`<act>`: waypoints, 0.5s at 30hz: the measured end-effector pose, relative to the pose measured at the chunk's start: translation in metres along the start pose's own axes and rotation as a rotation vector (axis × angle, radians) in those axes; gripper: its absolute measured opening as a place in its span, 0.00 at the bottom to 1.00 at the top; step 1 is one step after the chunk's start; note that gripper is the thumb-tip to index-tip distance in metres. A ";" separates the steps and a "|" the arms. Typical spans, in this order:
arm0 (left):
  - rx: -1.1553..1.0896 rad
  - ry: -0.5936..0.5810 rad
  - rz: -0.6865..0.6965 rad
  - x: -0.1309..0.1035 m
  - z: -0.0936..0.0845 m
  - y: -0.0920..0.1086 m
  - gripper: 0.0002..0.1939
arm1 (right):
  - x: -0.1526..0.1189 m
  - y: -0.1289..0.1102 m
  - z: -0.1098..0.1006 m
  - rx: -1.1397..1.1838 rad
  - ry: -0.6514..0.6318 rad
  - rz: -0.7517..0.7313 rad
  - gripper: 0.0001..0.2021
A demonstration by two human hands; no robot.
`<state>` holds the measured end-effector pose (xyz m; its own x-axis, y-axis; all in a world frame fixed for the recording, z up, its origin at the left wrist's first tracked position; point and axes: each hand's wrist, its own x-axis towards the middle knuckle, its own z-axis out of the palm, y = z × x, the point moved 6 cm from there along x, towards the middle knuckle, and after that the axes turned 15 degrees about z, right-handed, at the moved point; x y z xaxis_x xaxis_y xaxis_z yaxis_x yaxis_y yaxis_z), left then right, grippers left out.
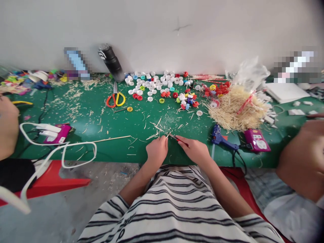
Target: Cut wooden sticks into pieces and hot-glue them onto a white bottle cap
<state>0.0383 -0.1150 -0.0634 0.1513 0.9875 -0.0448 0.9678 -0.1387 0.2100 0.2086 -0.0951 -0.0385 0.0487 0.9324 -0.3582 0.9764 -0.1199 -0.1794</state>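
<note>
Pinching a pale stick (pixel 167 135) mid-frame, the left hand (pixel 157 149) faces a red tool (pixel 179 139) the right hand (pixel 195 150) grips, tip upper-left.

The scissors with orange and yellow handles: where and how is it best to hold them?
Probably grip the scissors by the finger loops, coming from the near side with the left hand, which is closer; the loops face that way, while the blades point toward the wall.
</note>
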 end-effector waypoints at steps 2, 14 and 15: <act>-0.006 -0.009 0.009 0.000 0.000 0.000 0.20 | 0.000 0.000 -0.002 0.013 -0.004 0.008 0.21; 0.000 -0.007 0.067 0.037 -0.007 0.003 0.19 | 0.025 -0.003 -0.012 0.002 0.041 0.012 0.22; 0.002 -0.008 0.070 0.039 -0.006 0.002 0.19 | 0.027 -0.004 -0.013 -0.002 0.045 0.014 0.22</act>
<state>0.0455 -0.0760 -0.0588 0.2206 0.9746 -0.0381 0.9552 -0.2080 0.2106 0.2087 -0.0649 -0.0357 0.0715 0.9449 -0.3194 0.9760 -0.1322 -0.1728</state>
